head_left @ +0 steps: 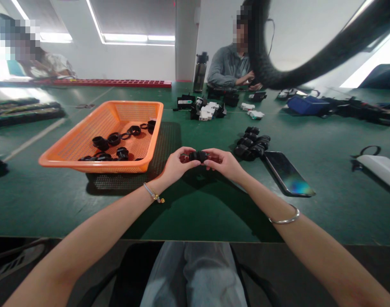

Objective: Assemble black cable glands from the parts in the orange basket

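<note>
Black part (198,156) sits between both hands (177,165) (227,165), held from either side.

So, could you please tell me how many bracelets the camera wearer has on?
2: a charm bracelet on the left wrist, and a plain silver bangle on the right forearm. Any outside the frame would be hidden.

White glare burns out beneath the window blinds (134,21). Soft shadow pools beside the orange basket (95,164) on the green bench (67,209); a rainbow sheen crosses the smartphone (286,172). The held black fitting (198,156) loses detail; edges stretch and blur.
</note>
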Tool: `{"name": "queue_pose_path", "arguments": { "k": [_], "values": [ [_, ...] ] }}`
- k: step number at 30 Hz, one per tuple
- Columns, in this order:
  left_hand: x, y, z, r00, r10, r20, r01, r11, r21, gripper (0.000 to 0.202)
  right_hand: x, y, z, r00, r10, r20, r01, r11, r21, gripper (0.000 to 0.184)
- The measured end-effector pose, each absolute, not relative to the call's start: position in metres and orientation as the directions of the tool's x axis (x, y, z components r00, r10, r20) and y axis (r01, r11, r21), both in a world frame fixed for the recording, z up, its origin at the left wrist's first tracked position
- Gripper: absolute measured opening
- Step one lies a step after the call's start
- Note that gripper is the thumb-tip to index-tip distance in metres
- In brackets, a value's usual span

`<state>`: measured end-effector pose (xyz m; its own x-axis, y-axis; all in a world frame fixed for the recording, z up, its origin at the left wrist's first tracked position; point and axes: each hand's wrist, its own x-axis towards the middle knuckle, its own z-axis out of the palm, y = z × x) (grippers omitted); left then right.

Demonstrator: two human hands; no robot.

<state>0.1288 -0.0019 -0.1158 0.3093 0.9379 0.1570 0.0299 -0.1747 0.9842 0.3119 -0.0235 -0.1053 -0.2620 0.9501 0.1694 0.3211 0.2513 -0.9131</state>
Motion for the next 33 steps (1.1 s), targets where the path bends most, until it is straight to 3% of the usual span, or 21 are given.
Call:
{"name": "queue_pose_path", "arguments": {
  "k": [5,11,19,33],
  "values": [
    [0.1287,-0.0020,-0.1159,0.314,0.936,0.160,0.032,-0.179,0.983,0.036,0.3126,-0.0227,-0.1078,-0.211,0.954,0.213,0.398,0.283,-0.873,0.039],
    [0.1292,-0.0026,-0.1149,0.310,0.939,0.150,0.036,-0.169,0.985,0.036,0.3113,-0.0240,-0.1102,-0.163,0.947,0.276,0.333,0.316,-0.888,0.043],
    [0.1286,-0.0034,-0.1151,0.312,0.940,0.134,0.044,-0.155,0.987,0.036,0.3114,-0.0270,-0.1077,-0.247,0.925,0.287,0.307,0.356,-0.882,0.039],
    [0.1279,-0.0036,-0.1148,0.308,0.938,0.160,0.040,-0.181,0.983,0.035,0.3114,-0.0270,-0.1078,-0.232,0.932,0.278,0.345,0.346,-0.872,0.037]
  ]
}}
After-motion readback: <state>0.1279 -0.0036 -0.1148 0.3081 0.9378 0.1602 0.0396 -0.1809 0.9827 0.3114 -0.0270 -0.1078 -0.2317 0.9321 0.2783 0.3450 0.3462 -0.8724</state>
